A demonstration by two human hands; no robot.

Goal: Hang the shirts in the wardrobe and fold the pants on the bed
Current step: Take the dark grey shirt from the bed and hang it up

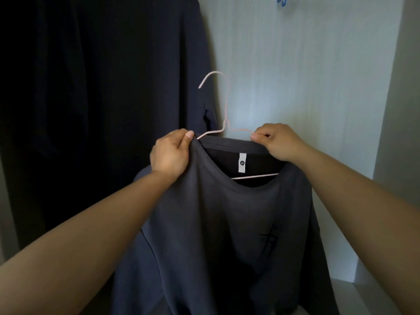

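A dark grey shirt (227,223) on a pink hanger (223,123) is held before the wardrobe wall (306,76). Its collar is pinched by the left hand (171,153) and right hand (276,142), fingers clamped. Dark garments (102,87) hang just left (a blue hanger (281,1) above). The white neck label (242,163) is unreadable.

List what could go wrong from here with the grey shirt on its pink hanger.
1. The grey shirt is pinched only at the collar by the left hand and right hand; it may slide off the thin pink hanger when released.
2. The hook is free in mid-air, not on any rail, so letting go now would probably drop everything.
3. The dark garment hanging close by on the left could snag the hook.
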